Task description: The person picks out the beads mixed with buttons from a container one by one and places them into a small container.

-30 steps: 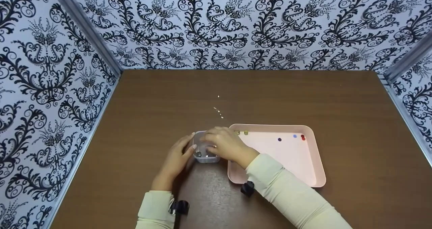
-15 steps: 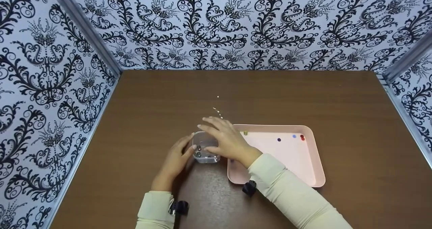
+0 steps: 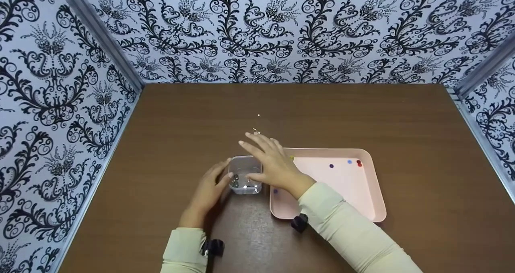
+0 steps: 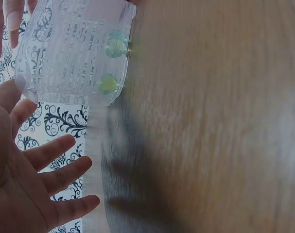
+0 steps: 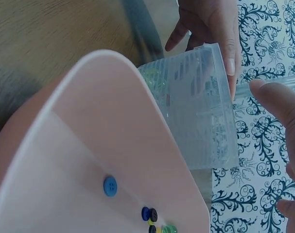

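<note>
Box: left hand, fingers extended, touching left side; right hand, fingers spread, near right rim. Tray just right; bench extends left and beyond.

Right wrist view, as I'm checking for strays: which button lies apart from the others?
The bright blue button in the pink tray: it lies alone, while the darker blue button and other pieces bunch near the picture's bottom edge.
</note>
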Demonstrator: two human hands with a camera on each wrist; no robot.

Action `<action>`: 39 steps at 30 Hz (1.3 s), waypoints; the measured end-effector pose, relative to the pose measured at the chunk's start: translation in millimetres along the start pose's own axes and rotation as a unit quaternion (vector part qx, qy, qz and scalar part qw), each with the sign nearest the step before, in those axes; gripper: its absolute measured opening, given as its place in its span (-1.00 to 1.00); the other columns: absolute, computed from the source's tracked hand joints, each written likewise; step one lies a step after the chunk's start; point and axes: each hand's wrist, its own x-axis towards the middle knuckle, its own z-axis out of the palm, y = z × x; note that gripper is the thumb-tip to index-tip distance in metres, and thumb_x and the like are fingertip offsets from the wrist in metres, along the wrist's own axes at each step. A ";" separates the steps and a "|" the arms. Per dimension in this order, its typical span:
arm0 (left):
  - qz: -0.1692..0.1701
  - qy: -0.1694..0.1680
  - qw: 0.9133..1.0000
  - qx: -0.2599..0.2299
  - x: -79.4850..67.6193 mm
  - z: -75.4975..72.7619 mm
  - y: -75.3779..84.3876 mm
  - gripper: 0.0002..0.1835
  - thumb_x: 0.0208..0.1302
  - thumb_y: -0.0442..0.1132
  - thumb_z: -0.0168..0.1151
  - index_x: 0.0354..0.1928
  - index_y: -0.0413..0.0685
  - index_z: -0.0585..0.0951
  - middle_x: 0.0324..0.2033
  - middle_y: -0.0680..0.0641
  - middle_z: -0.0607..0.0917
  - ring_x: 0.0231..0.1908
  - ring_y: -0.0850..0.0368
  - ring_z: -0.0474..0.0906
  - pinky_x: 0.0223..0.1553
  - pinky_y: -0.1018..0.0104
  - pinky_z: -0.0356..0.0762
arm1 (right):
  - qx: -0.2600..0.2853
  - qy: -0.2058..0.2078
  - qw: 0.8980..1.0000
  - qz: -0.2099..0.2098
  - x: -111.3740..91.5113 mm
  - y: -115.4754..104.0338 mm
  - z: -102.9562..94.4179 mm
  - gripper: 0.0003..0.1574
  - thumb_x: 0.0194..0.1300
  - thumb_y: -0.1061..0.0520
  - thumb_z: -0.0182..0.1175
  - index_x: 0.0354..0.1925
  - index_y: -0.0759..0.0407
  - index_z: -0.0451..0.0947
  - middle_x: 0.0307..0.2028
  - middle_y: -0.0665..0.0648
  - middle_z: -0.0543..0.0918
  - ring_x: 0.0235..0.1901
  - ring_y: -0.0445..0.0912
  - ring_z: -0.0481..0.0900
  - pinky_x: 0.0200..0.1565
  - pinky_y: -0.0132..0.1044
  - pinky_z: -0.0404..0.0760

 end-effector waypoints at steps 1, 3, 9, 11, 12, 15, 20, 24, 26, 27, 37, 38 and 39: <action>-0.001 0.000 1.000 0.000 -0.1 0.0 -0.2 -0.48 0.39 -0.07 0.14 0.34 -0.03 0.43 0.29 -0.30 0.41 0.34 -0.24 0.24 0.35 -0.18 0.12 | 0.000 0.000 1.000 0.001 -0.1 0.3 -0.3 0.06 0.03 -0.15 0.45 0.43 -0.05 0.22 0.44 0.10 0.18 0.41 0.13 0.13 0.30 0.26 0.19; -0.001 0.001 1.000 0.001 0.0 0.1 -0.3 -0.48 0.39 -0.06 0.14 0.34 -0.03 0.43 0.29 -0.30 0.41 0.34 -0.24 0.24 0.35 -0.17 0.12 | 0.000 0.003 1.000 0.004 -0.7 0.9 -1.2 0.07 0.02 -0.14 0.46 0.43 -0.06 0.22 0.45 0.09 0.17 0.42 0.11 0.12 0.30 0.26 0.18; 0.011 0.004 1.000 0.001 0.6 0.4 -0.4 -0.49 0.39 -0.10 0.14 0.33 -0.07 0.43 0.27 -0.29 0.44 0.31 -0.24 0.28 0.34 -0.15 0.15 | -0.010 0.024 1.000 -0.001 -3.6 3.5 -6.0 0.07 0.00 -0.16 0.47 0.42 -0.03 0.24 0.43 0.11 0.20 0.42 0.07 0.12 0.29 0.26 0.20; 0.010 0.004 1.000 0.001 0.5 0.3 -0.3 -0.50 0.39 -0.11 0.14 0.33 -0.07 0.43 0.26 -0.28 0.45 0.31 -0.23 0.29 0.34 -0.15 0.16 | -0.012 0.029 1.000 -0.002 -4.4 4.9 -7.4 0.06 0.01 -0.16 0.46 0.42 -0.03 0.25 0.43 0.12 0.21 0.41 0.07 0.13 0.29 0.25 0.20; 0.009 0.004 1.000 0.001 0.4 0.4 -0.3 -0.50 0.39 -0.10 0.14 0.33 -0.07 0.44 0.27 -0.28 0.45 0.31 -0.23 0.29 0.34 -0.15 0.16 | -0.012 0.032 0.999 -0.002 -4.9 5.7 -7.9 0.06 0.01 -0.17 0.45 0.41 -0.03 0.25 0.43 0.12 0.22 0.41 0.07 0.13 0.30 0.25 0.20; 0.006 0.005 1.000 0.001 0.3 0.7 -0.2 -0.50 0.39 -0.09 0.14 0.33 -0.05 0.44 0.27 -0.27 0.44 0.32 -0.23 0.28 0.34 -0.15 0.15 | -0.012 0.044 0.999 -0.004 -6.1 8.1 -9.6 0.04 0.01 -0.15 0.46 0.39 0.00 0.28 0.42 0.13 0.24 0.41 0.08 0.15 0.30 0.22 0.21; 0.000 0.002 1.000 0.000 0.0 0.9 -0.5 -0.49 0.40 -0.08 0.13 0.34 -0.04 0.43 0.29 -0.28 0.41 0.33 -0.23 0.25 0.36 -0.15 0.12 | -0.006 0.061 0.998 -0.003 -7.6 11.3 -12.4 0.02 0.01 -0.13 0.46 0.38 0.03 0.30 0.39 0.14 0.28 0.40 0.09 0.18 0.30 0.21 0.21; -0.004 0.000 1.000 0.000 -0.2 0.7 -0.4 -0.49 0.40 -0.08 0.14 0.34 -0.02 0.42 0.30 -0.28 0.40 0.34 -0.23 0.24 0.36 -0.15 0.11 | -0.012 0.069 0.998 0.000 -9.1 13.7 -14.3 0.02 0.02 -0.16 0.44 0.39 0.02 0.28 0.38 0.14 0.29 0.39 0.09 0.19 0.30 0.19 0.22; -0.002 0.000 1.000 0.000 -0.4 0.6 0.1 -0.49 0.39 -0.09 0.14 0.34 -0.02 0.42 0.30 -0.28 0.40 0.34 -0.23 0.24 0.36 -0.15 0.12 | -0.014 0.076 0.997 -0.002 -10.0 15.1 -14.8 0.02 0.02 -0.16 0.44 0.38 0.03 0.29 0.38 0.14 0.30 0.38 0.09 0.21 0.30 0.17 0.24; -0.001 0.000 1.000 0.000 -0.7 0.3 0.3 -0.49 0.39 -0.09 0.14 0.34 -0.02 0.42 0.30 -0.27 0.41 0.34 -0.23 0.24 0.35 -0.16 0.12 | -0.015 0.080 0.997 -0.003 -10.4 16.0 -14.9 0.02 0.01 -0.16 0.45 0.38 0.04 0.30 0.38 0.15 0.31 0.38 0.09 0.22 0.30 0.17 0.25; 0.012 0.005 1.000 -0.002 -2.1 -0.5 2.9 -0.50 0.38 -0.13 0.16 0.32 -0.07 0.44 0.28 -0.28 0.43 0.32 -0.24 0.27 0.34 -0.17 0.15 | 0.011 0.115 0.993 0.017 -15.6 25.3 -18.1 -0.03 -0.01 -0.08 0.48 0.33 0.08 0.36 0.32 0.16 0.38 0.32 0.11 0.30 0.29 0.14 0.29; 0.013 0.006 1.000 -0.003 -2.1 -0.5 3.1 -0.50 0.38 -0.13 0.16 0.32 -0.07 0.45 0.28 -0.28 0.43 0.32 -0.25 0.27 0.34 -0.17 0.15 | 0.016 0.118 0.993 0.021 -16.0 26.1 -18.7 -0.04 -0.01 -0.06 0.49 0.33 0.08 0.37 0.32 0.17 0.39 0.31 0.12 0.31 0.28 0.14 0.30; 0.015 0.007 1.000 -0.003 -2.0 -0.4 3.3 -0.50 0.38 -0.14 0.16 0.32 -0.08 0.45 0.27 -0.29 0.44 0.32 -0.25 0.27 0.34 -0.17 0.15 | 0.022 0.121 0.992 0.024 -16.3 26.9 -19.3 -0.05 -0.01 -0.04 0.49 0.32 0.08 0.38 0.31 0.18 0.40 0.31 0.13 0.32 0.28 0.14 0.30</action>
